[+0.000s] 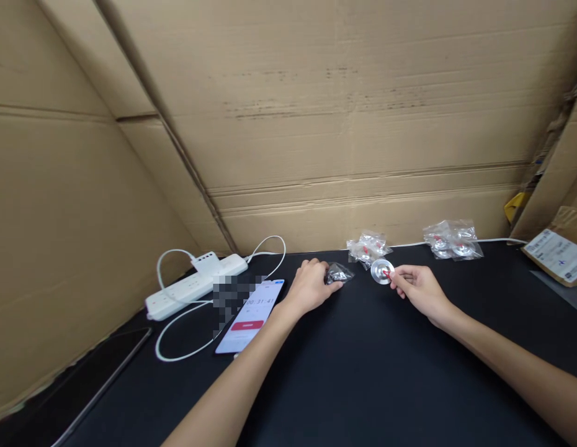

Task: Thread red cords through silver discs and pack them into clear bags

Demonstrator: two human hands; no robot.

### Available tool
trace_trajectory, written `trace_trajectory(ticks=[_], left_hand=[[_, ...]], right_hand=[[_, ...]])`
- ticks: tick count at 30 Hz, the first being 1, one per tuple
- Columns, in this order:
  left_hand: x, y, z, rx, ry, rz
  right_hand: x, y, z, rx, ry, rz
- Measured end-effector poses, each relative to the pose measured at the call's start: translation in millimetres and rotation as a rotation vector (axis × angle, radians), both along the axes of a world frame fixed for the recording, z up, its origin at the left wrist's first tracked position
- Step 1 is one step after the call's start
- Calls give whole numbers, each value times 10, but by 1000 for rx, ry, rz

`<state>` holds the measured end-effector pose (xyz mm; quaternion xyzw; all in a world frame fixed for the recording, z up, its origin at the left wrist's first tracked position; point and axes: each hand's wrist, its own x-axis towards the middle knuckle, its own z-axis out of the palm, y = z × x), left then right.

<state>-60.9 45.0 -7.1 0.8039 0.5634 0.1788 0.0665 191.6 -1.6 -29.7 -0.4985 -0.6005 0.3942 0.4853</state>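
My right hand pinches a round silver metal disc by its edge, where a small red piece shows near the fingertips. Over the black table, my left hand is closed on a small clear plastic bag with something dark or shiny inside. The contents of that bag are too small to make out. Just behind the disc lie clear plastic packets with red and silver parts in them.
More packets of silver discs lie at the back right. A white power strip, its cable and a phone with a running timer are at left. A labelled brown package is far right. Cardboard walls enclose the back and left.
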Motion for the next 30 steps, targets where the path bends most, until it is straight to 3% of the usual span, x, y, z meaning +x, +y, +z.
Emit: trace_trajectory(ticks=[4,9,14,24,30], left_hand=[[63,-58,54,-15,-105,-37],[222,-246,114,-113,-276,-144],[347,-408,134,-109,-279,-189],[383,-448,189,-17,-279,-211],[386,-463,221,37,-230,-259]], right_hand=[[-4,-18,25,86,-121,9],[-72,-180,162,321,-274,21],[-164,-326,237,485,-428,82],[9,-149,205,426,-515,-68],[0,-163,227,405,-532,1]])
